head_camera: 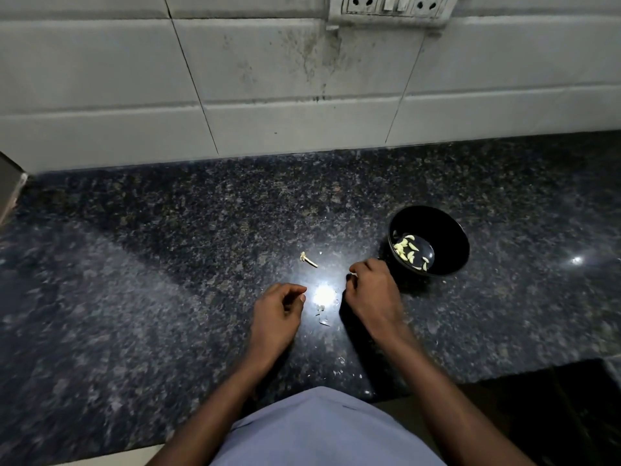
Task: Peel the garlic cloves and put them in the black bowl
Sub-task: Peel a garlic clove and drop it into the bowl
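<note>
The black bowl stands on the dark granite counter to the right of centre, with several peeled garlic cloves in its bottom. My right hand hovers just left of the bowl, fingers curled, pinching a small pale garlic clove at the fingertips. My left hand rests on the counter a short way to the left, fingers loosely curled with nothing visible in them. Between the hands lie thin scraps of garlic peel.
A bare garlic stem lies on the counter beyond my left hand. A bright glare spot sits between the hands. The tiled wall with a socket plate closes the back. The counter's front edge drops off at lower right.
</note>
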